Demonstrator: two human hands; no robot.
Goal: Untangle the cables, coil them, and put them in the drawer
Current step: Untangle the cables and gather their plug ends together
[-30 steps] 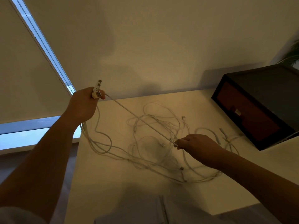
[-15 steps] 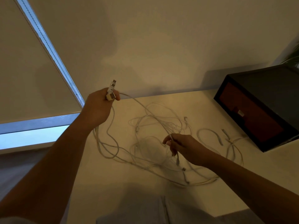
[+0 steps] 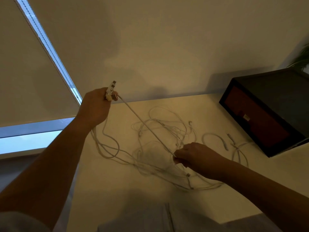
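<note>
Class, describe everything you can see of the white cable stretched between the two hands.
The white cable is thin and smooth, plastic-looking. It runs straight and taut, slanting down from the left hand, which grips it together with a few white plugs with metal tips, to the right hand, which pinches it above the tangle on the table.

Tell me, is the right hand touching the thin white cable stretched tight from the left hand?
Touching. The head view shows the right hand pinching the thin white cable at its fingertips, with no gap visible.
</note>
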